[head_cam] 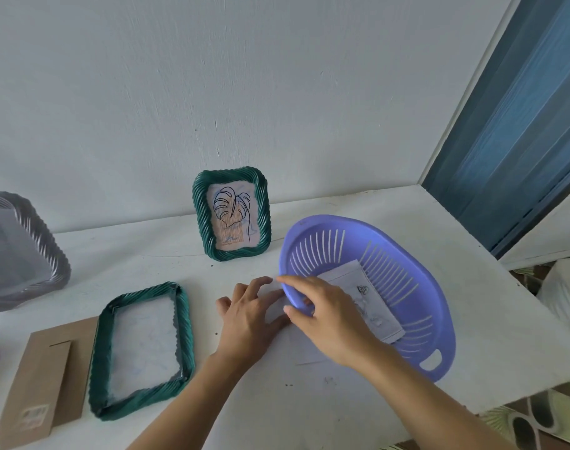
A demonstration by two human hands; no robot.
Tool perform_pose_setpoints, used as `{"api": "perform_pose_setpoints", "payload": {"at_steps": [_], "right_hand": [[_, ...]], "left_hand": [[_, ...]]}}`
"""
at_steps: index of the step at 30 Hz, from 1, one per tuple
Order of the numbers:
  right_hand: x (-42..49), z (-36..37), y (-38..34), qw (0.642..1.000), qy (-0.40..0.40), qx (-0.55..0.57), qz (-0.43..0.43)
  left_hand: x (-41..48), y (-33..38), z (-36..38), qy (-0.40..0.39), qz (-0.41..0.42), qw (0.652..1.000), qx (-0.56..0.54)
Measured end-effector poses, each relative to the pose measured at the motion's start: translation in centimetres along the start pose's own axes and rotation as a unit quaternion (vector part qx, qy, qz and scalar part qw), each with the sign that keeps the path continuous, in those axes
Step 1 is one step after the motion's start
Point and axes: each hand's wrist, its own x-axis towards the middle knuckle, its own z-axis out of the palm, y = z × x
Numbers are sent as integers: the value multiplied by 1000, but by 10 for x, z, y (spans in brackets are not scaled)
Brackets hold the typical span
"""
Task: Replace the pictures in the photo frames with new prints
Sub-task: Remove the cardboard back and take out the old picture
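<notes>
A green twisted-rim frame (141, 349) lies face down on the white table with its back open. Its brown cardboard backing (40, 378) lies to the left of it. A second green frame (231, 216) stands upright against the wall, showing a leaf drawing. My left hand (248, 316) rests flat, fingers apart, on a white sheet (306, 350) that runs under the purple basket (416, 287). My right hand (329, 316) closes over the basket's near-left rim, thumb outside and fingers inside. A print (361, 300) lies in the basket.
A grey frame (17, 251) leans at the far left edge of the table. The wall runs close behind the table, and a blue door (517, 125) stands at the right. The table's right and near edges drop off to a patterned floor (530, 420).
</notes>
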Motion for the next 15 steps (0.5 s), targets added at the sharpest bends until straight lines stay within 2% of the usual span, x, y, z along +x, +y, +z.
{"api": "perform_pose_setpoints", "payload": {"at_steps": [3,6,10,12,15], "right_hand": [[2,-6,2,999,5,25,24],[1,-10,1,998,0,44,50],[8,-18,3,989,2,110,103],[13,-27,6,979,7,163,126],[20,-48,14,985,38,126,110]], "left_hand": [[-1,-2,1,-5,-4,1000,-16],[-1,-2,-5,6,-24,997,-78],[5,8,-26,85,-50,976,-193],[10,19,-40,100,-35,966,-237],[18,36,-57,80,8,960,-269]]}}
